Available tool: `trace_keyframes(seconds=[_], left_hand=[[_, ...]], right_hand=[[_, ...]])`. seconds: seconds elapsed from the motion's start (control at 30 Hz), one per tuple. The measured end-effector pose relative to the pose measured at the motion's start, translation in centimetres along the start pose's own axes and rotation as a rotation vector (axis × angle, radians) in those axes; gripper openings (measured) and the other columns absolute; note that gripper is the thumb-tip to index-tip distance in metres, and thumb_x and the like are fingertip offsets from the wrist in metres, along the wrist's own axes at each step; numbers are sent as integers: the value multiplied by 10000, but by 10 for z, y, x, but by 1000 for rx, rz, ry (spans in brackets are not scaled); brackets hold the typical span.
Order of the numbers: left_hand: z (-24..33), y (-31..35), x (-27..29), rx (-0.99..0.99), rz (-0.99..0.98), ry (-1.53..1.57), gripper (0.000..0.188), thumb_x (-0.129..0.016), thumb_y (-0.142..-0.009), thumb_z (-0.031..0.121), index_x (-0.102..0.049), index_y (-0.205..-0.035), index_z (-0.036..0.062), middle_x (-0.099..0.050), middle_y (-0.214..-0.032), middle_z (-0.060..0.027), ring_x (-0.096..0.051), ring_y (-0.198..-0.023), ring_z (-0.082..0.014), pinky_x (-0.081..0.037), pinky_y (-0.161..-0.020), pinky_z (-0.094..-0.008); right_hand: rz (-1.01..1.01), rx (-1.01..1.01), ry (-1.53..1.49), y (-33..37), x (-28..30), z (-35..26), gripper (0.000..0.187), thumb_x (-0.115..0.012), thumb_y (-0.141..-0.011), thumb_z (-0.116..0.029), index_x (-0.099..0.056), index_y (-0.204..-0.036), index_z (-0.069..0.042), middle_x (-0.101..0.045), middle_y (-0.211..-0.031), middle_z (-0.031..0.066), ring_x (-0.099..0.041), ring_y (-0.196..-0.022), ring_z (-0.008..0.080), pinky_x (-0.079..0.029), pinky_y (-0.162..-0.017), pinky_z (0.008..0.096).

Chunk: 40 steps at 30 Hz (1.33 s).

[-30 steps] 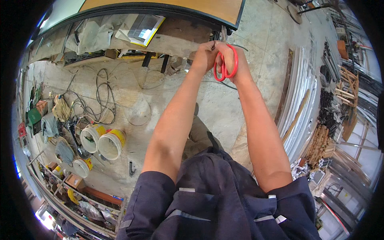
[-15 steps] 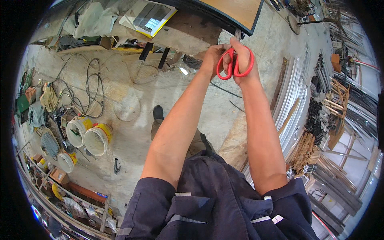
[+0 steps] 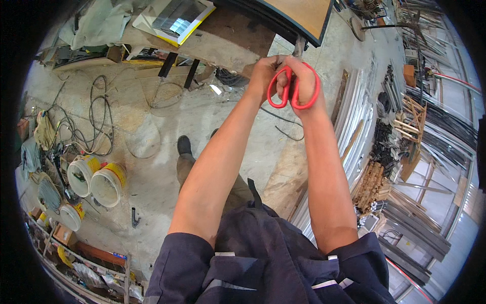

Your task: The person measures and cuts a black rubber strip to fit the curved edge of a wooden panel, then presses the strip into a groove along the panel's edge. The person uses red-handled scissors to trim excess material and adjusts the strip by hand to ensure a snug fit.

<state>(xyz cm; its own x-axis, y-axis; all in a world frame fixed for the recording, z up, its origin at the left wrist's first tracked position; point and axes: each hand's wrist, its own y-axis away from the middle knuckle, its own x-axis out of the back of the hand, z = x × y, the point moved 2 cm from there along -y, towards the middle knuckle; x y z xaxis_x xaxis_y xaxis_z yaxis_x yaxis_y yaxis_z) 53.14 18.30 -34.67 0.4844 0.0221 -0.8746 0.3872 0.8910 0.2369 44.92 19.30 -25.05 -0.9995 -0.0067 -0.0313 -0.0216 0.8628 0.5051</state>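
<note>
My right hand (image 3: 302,83) is closed around a pair of red-handled scissors (image 3: 286,90), whose two loops point back toward me. A greyish metal part shows just past the fingers, beside the lower corner of a black-framed tan panel (image 3: 298,14). Pressed up against the right hand, my left hand (image 3: 264,75) has its fingers bent in. Whatever those fingers hold is hidden. Both arms are stretched out ahead of me.
Left of the panel, a worktop (image 3: 217,46) carries a yellow-edged white board (image 3: 177,21). White buckets (image 3: 108,185) and a black cable (image 3: 104,109) are on the floor at left. Long metal profiles (image 3: 354,121) and wood pieces (image 3: 372,187) lie along the right.
The surroundings have shifted left in the view, and the buckets appear lower. Both hands remain together at the panel's corner; the scissor handles sit slightly lower and have turned a little.
</note>
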Motion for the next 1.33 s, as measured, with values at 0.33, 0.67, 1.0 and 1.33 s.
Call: trace_keyframes(seconds=[0.33, 0.67, 1.0, 1.33], left_hand=[[-7, -4, 8, -34, -79, 76, 235, -403, -1035, 138, -610, -931, 97, -555, -594, 5, -404, -343, -45, -259, -284, -189], [-3, 1, 7, -38, 80, -217, 270, -470, -1024, 125, -703, -1062, -6, -715, -851, -65, -664, -681, -119, -517, -575, -262], [-13, -6, 8, -205, 51, -351, 188, -589, -998, 47, -729, -1085, -45, -737, -925, -91, -674, -817, -130, -552, -750, -280], [-13, -3, -1, -83, -92, -140, 242, -521, -1062, 149, -592, -1200, -36, -662, -729, -82, -610, -463, -204, -472, -382, -333]], right_hand=[[-110, -115, -300, 19, -26, 3, 525, -393, -1066, -557, -509, -1118, -48, -516, -780, 43, -540, -697, 241, -471, -649, 429], [-25, -74, -156, 10, -17, 7, 506, -400, -1061, -553, -570, -1018, -78, -500, -659, 14, -471, -505, 183, -411, -509, 356], [25, -40, -5, 9, -9, 5, 449, -421, -1063, -487, -582, -981, -76, -493, -630, -1, -449, -467, 148, -372, -452, 297], [-64, -237, -9, 8, -10, -28, 598, -423, -1027, -637, -542, -1118, -58, -483, -696, -7, -485, -563, 181, -427, -571, 374]])
